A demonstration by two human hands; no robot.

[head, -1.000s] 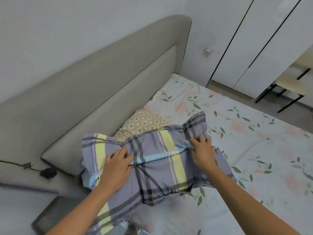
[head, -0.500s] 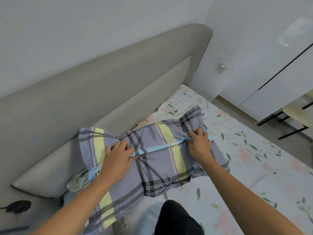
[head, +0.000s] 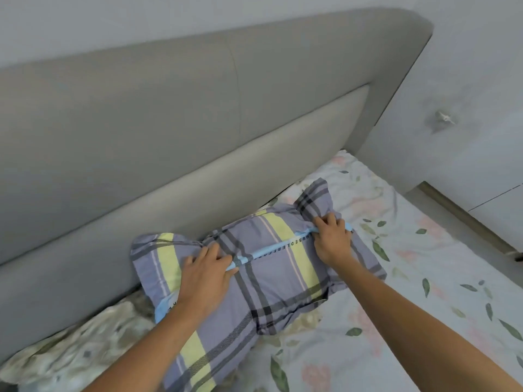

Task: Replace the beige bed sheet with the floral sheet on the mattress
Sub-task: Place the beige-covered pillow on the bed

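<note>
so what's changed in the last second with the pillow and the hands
The pillow has gone back against the headboard, now covering the beige cushion that showed behind it. Both hands kept their grip: left hand and right hand still pinch the blue strip. Floral sheet unchanged.

light: soft, even, cool, fairly bright | shadows: faint, under the pillow (head: 254,267) and along the headboard (head: 169,123) base | glare: none | blur: lower-left corner smeared | distortion: wide-angle bowing of headboard edge

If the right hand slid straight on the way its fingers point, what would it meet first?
The right hand points up-left over the plaid pillow; past the pillow's bunched corner, it would likely meet the grey headboard, though depth is unclear.
</note>
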